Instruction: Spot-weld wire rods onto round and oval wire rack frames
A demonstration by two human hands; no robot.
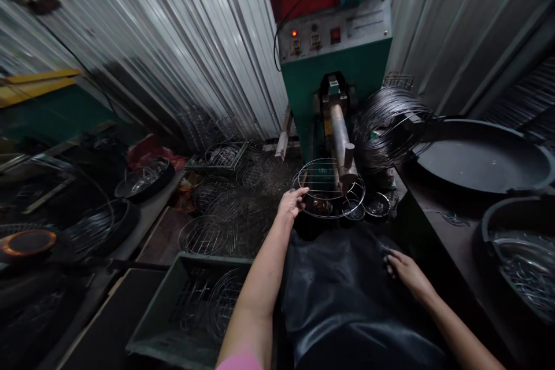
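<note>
My left hand [293,202] pinches the left rim of a round wire rack [318,169], which has parallel bars across it. The rack lies roughly level around the lower end of the metal arm [342,139] of a green machine [301,92], probably a spot welder. Whether the rack touches the arm's tip I cannot tell. Over the dark apron [338,289] on my lap, my right hand [403,269] has its fingers curled closed. A small dark bit shows at those fingertips, too unclear to name.
A wire coil [390,124] hangs right of the machine arm. Large black pans [481,153] stand on the right bench, one with small wire pieces. To my left are a green crate [160,306] holding wire rings and a heap of wire racks [243,196]. Corrugated metal wall [208,29] stands behind.
</note>
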